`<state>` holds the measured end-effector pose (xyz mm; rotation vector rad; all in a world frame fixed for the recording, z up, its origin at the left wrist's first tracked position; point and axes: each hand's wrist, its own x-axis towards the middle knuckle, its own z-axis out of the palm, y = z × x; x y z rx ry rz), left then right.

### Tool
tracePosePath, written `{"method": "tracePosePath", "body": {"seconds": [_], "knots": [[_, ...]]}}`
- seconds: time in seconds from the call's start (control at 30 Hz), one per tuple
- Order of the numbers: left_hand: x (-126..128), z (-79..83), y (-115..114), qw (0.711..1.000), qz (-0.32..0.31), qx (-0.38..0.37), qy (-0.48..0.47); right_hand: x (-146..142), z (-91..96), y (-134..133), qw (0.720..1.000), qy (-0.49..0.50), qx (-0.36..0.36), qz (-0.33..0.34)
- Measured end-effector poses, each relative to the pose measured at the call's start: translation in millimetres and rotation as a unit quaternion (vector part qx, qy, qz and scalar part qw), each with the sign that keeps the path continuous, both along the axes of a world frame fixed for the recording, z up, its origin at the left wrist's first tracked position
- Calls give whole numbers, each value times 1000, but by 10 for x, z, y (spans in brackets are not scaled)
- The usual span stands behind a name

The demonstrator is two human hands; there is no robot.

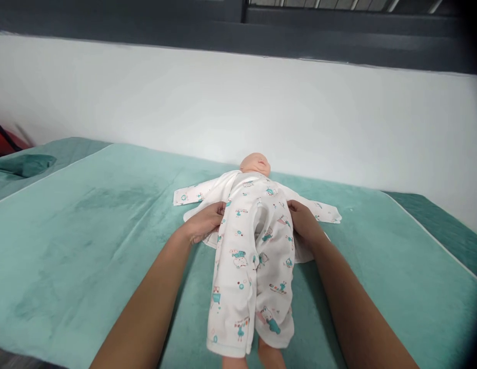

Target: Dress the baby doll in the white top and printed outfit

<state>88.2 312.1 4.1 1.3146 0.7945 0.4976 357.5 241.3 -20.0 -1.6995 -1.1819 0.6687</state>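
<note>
A baby doll (256, 164) lies on its back, its head toward the wall and its lower legs toward me. White baby pants (238, 261) printed with small animals cover its legs and reach up over its belly, with an opening at the crotch. Under them, a white baby shirt (194, 193) spreads out with both sleeves to the sides. My left hand (205, 221) is closed at the left edge of the pants, fingertips partly tucked behind the cloth. On the opposite edge, at about the same height, my right hand (304, 221) pinches the pants.
Soft green bedding (88, 230) lies beneath the doll. A white wall (238, 107) rises just behind its head, below a dark window frame (319, 38). At the far left are a folded green cloth (25, 165) and a red item (3, 141).
</note>
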Motion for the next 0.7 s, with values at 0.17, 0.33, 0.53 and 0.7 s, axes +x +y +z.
{"method": "tracePosePath", "body": {"seconds": [0.17, 0.33, 0.53, 0.7], "knots": [[10, -60, -12, 997, -5, -31, -67, -94, 32, -254, 965, 232, -45, 115], [28, -55, -35, 993, -4, -72, -90, -122, 112, -351, 928, 326, -39, 175], [67, -26, -117, 987, 1, -91, -130, -223, 191, -340, 911, 383, -16, 150], [124, -104, -146, 988, 32, -72, -132, -359, 233, -327, 880, 440, -50, 175]]}}
